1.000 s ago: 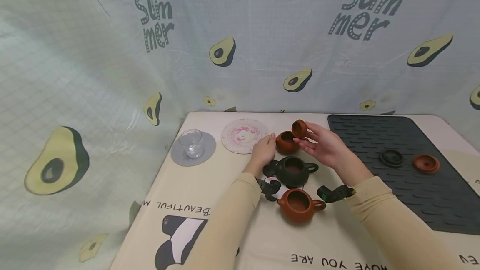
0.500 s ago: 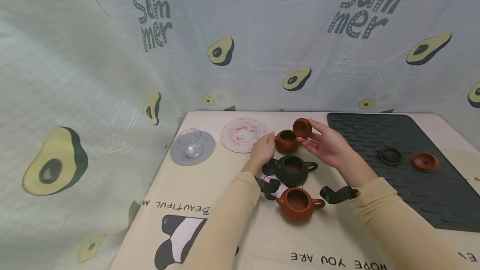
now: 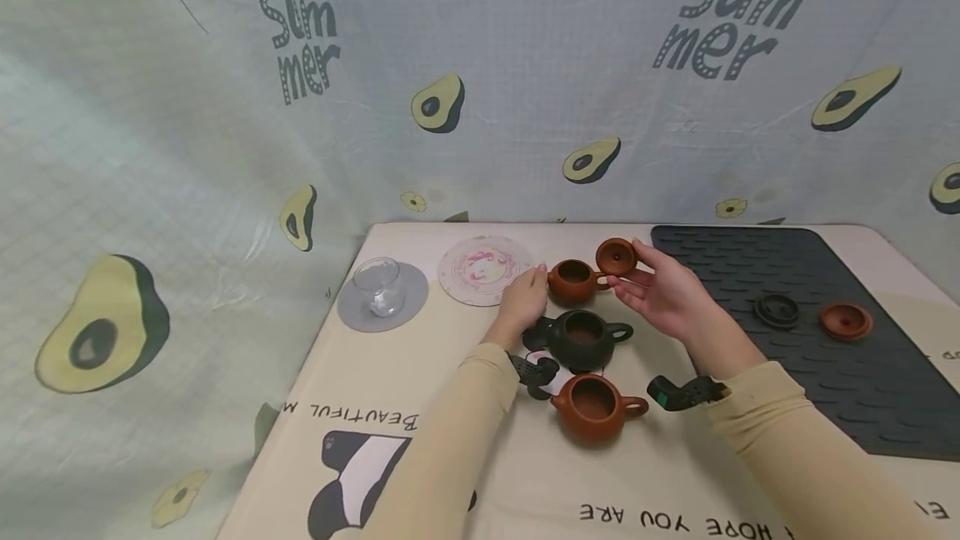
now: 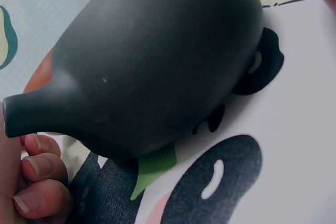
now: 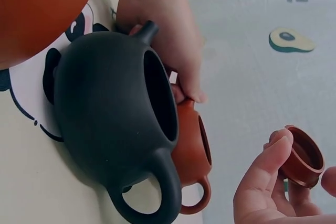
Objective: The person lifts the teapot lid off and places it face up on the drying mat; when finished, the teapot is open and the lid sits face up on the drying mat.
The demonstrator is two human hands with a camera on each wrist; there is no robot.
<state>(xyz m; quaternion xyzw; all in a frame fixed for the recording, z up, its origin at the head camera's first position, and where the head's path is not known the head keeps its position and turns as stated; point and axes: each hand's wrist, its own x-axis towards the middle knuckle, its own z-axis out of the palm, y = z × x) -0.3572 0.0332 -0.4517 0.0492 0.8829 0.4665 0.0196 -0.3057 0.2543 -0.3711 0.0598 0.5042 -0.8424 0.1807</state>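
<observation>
At the back of the table stands a small reddish-brown teapot (image 3: 572,293) without its lid. My left hand (image 3: 523,300) pinches its spout between thumb and finger, as the right wrist view shows. My right hand (image 3: 669,297) holds a small round lid (image 3: 617,257) up by its edge, hollow underside turned to the head camera, just right of that teapot's handle. Nearer to me sits a black lidless teapot (image 3: 564,347), which fills much of the left wrist view and partly hides my left hand there. Closest is a larger reddish-brown lidless teapot (image 3: 591,427).
On the right, a dark ribbed mat (image 3: 720,261) bears a black lid (image 3: 777,312) and a reddish lid (image 3: 846,322). At the back left, a glass cup (image 3: 386,302) stands on a grey round coaster (image 3: 351,307), beside a pink-patterned disc (image 3: 483,270). A printed curtain hangs behind.
My right hand has moved slightly right with the lid, away from the small teapot's opening, and turned its underside more toward the head camera. The left hand keeps its place at the spout.
</observation>
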